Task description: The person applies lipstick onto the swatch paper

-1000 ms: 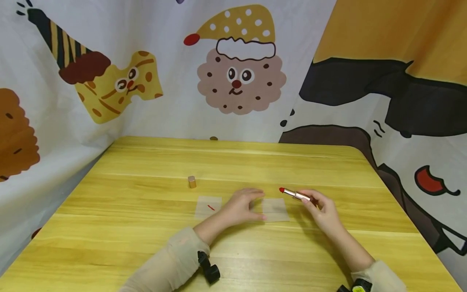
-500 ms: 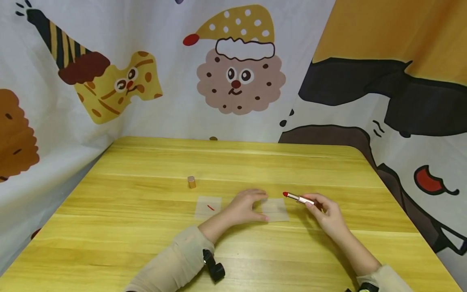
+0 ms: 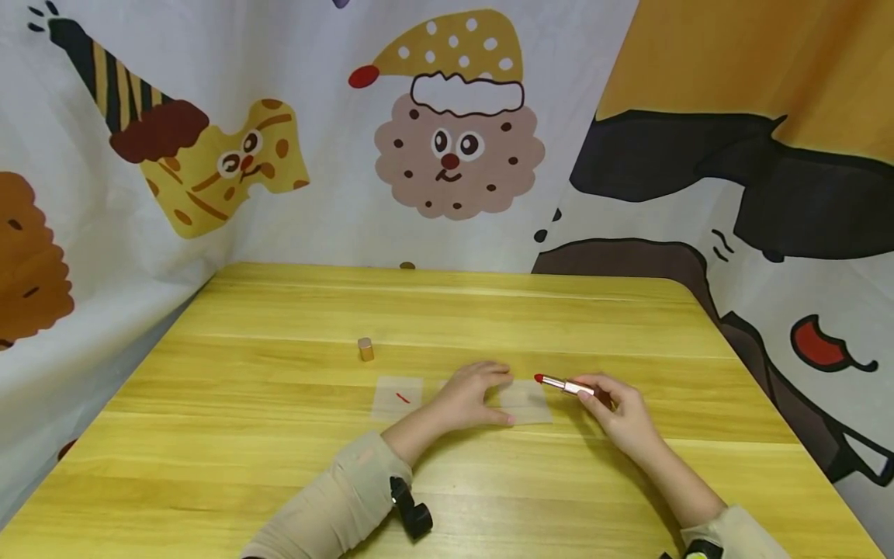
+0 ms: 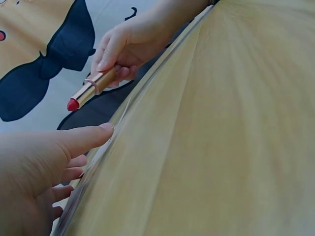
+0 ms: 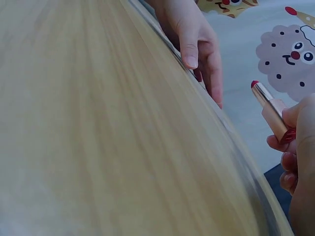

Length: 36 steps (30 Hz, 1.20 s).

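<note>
My right hand pinches an uncapped lipstick by its gold tube, the red tip pointing left. The lipstick shows raised above the table in the left wrist view. Just below and left of its tip lies a thin, see-through white sheet, with no mark showing on it. My left hand rests at that sheet's left side, thumb and fingers spread apart. A second thin sheet, left of my left hand, bears a short slanted red stroke.
A small gold cap stands on the wooden table, behind the marked sheet. Past the table's far edge hangs a curtain printed with cartoon figures. A black strap device sits on the left wrist.
The right hand with the lipstick has moved slightly nearer, the tip dipping right and then back left toward the right sheet. My left hand has shifted a little to the right.
</note>
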Each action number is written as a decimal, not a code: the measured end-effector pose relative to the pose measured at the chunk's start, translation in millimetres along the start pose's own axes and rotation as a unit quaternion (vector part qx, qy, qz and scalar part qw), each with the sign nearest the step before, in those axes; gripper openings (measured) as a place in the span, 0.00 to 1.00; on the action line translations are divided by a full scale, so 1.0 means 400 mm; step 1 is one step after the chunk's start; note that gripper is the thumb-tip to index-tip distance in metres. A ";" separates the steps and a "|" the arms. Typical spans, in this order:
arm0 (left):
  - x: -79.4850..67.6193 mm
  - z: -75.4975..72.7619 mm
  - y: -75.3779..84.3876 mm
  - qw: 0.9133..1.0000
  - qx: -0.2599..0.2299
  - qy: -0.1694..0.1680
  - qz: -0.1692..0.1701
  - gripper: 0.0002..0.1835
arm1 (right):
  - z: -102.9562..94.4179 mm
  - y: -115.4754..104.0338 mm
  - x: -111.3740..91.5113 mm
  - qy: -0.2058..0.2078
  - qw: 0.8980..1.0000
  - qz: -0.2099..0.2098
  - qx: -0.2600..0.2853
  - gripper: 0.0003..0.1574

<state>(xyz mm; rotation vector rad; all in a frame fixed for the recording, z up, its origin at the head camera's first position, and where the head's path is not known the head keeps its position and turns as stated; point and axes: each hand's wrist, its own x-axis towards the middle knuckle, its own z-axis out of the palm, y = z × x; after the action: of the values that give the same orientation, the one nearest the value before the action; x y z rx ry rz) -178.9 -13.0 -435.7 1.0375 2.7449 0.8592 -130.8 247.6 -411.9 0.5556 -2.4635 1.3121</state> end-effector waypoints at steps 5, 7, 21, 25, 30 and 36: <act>0.002 0.006 -0.002 1.000 0.006 0.001 0.002 0.37 | 0.002 0.000 -0.002 -0.010 1.000 0.005 -0.001 0.11; 0.002 0.008 -0.003 1.000 0.009 0.003 0.002 0.37 | 0.005 -0.001 -0.002 -0.015 1.000 0.006 -0.001 0.11; 0.000 0.010 -0.004 1.000 0.007 -0.001 -0.007 0.37 | 0.030 0.065 -0.003 -0.037 0.999 0.009 -0.029 0.10; 0.001 0.008 -0.002 1.000 0.010 -0.002 -0.007 0.37 | 0.033 0.096 -0.004 -0.043 0.998 0.010 -0.041 0.10; 0.001 0.006 -0.001 1.000 0.012 -0.002 -0.010 0.37 | 0.034 0.104 -0.002 -0.054 0.997 0.004 -0.052 0.08; 0.003 0.008 -0.001 1.000 0.011 -0.003 -0.014 0.37 | 0.037 0.104 -0.002 -0.067 0.996 0.005 -0.055 0.08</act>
<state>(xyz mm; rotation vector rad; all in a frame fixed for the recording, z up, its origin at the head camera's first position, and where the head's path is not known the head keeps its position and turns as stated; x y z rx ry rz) -179.1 -11.0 -438.3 1.0024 2.7635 0.8217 -150.4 256.7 -450.3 0.6228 -2.6315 1.1679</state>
